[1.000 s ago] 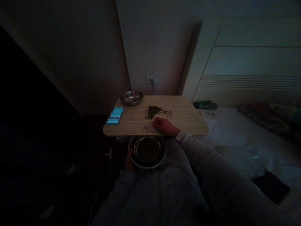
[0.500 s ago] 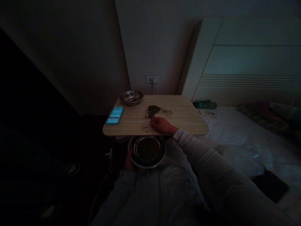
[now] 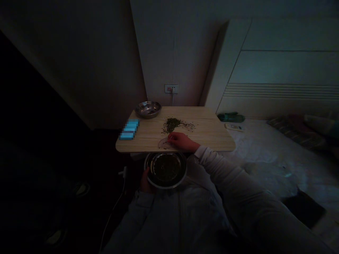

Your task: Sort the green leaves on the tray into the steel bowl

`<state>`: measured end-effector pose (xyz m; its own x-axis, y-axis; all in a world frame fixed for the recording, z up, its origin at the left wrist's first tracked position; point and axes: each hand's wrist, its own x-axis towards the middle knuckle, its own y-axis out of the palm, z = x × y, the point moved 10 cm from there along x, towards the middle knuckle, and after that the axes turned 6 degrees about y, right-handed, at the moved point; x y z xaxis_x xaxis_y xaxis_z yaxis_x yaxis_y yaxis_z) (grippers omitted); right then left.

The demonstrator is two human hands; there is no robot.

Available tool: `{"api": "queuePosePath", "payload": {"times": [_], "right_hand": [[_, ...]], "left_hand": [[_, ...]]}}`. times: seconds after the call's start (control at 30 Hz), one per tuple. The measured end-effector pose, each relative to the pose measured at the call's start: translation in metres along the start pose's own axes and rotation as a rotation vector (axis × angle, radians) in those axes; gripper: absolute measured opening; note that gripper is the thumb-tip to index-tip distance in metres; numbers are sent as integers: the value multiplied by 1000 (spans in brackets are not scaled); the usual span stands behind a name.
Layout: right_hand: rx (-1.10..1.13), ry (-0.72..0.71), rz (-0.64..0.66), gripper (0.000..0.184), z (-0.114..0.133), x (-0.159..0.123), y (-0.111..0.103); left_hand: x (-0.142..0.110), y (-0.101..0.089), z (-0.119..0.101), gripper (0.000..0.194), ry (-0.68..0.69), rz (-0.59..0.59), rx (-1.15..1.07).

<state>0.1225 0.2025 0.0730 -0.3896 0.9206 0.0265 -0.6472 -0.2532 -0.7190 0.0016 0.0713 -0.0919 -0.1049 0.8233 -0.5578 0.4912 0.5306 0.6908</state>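
My right hand (image 3: 181,141) is closed, fingertips pinching a clear, half-round plastic piece like a protractor (image 3: 162,142) low over the front of the wooden table (image 3: 212,137). A few dark grains lie by the plastic piece. Just beyond the hand is a heap of small green beans (image 3: 172,123), with darker ones scattered to its right. Below the table edge, my left hand (image 3: 146,181) grips the left rim of a round metal bowl (image 3: 182,180) over my lap. Dark green contents, probably beans, fill part of that bowl; the fingers underneath are hidden.
A second metal bowl (image 3: 148,110) stands at the table's back left corner, with a blurred-out phone-like screen (image 3: 129,129) in front of it. On the bed to the right lie a green bottle (image 3: 231,117) and a pale phone-like object (image 3: 234,127). A white cable (image 3: 116,203) hangs left.
My right hand has shifted slightly left with the plastic piece. The left hand and its bowl stay in place.
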Motion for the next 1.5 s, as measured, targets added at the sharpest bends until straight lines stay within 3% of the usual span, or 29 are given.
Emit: {"api": "queuePosePath", "payload": {"times": [0.17, 0.53, 0.73, 1.07, 1.3, 1.5], "right_hand": [[36, -29, 12, 16, 1, -1, 0], [52, -38, 34, 15, 2, -2, 4], [34, -42, 32, 15, 2, -2, 5], [25, -39, 26, 12, 4, -2, 6], [129, -45, 143, 13, 2, -13, 13], [169, 63, -35, 11, -10, -22, -1]], "left_hand": [[-3, 0, -4, 27, 34, -39, 23], [-7, 4, -2, 27, 4, -10, 11], [-12, 3, -4, 29, 6, -91, 21], [-8, 5, -5, 28, 24, -6, 36], [-18, 9, -7, 32, -9, -57, 9], [-15, 11, -4, 31, -16, -21, -32]]}}
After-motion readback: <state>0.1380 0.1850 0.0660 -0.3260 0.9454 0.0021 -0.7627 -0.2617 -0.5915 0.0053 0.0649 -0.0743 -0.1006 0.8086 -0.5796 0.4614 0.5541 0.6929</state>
